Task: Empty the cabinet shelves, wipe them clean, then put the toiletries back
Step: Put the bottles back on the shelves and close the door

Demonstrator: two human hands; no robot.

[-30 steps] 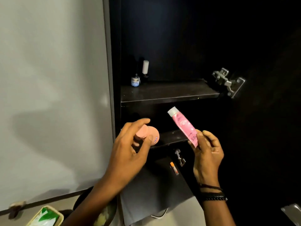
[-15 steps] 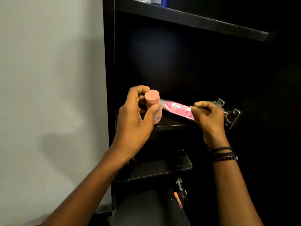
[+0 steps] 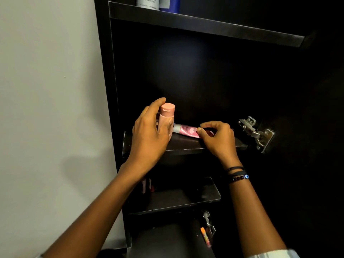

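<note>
Pink bottle (image 3: 166,118) gripped upright by left hand (image 3: 149,135); right hand (image 3: 218,139) pinches pink tube (image 3: 186,130) lying on dark shelf (image 3: 186,146).

Plain pale wall (image 3: 46,90) left — dark cabinet (image 3: 204,71) interior dim, metal hinge (image 3: 256,133) right.
</note>
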